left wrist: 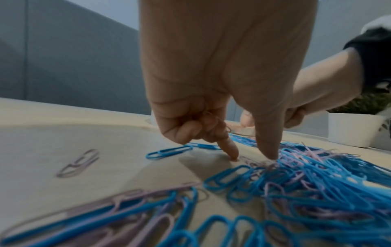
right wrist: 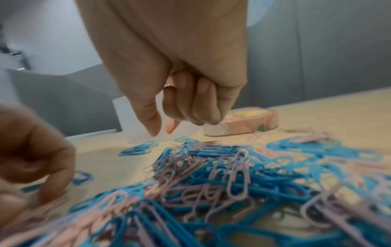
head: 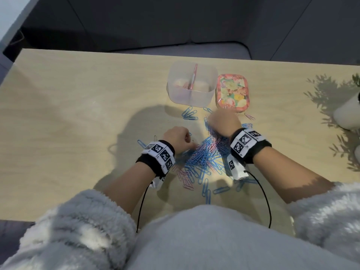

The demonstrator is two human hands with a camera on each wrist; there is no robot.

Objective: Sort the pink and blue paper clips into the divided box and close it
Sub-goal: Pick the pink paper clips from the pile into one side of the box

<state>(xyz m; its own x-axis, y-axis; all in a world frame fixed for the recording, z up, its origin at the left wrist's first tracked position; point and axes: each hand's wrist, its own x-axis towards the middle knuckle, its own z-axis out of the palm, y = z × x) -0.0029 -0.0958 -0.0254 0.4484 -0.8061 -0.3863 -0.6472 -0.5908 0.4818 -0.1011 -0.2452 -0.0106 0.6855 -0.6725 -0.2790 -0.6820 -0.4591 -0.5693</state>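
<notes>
While both hands work the mixed heap of pink and blue paper clips [head: 202, 158] on the pale wooden table [head: 78, 106], left hand [head: 176, 138] pinches down at a pink clip, other fingers curled. Right hand [head: 224, 121] curled, empty as far as visible. Translucent divided plastic box [head: 191, 84] sits open behind the heap, floral lid [head: 231, 92] just right of it.

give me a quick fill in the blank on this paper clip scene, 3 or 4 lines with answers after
1. The floral lid lies on the table to the ____ of the clear divided box.
2. Most clips in the mixed pile are ____ in colour.
3. The clips already inside the box are ____.
4. The left hand points its thumb and ____ finger down at the edge of the pile, while the right hand hovers over it.

Missing words: right; blue; pink; index
</notes>
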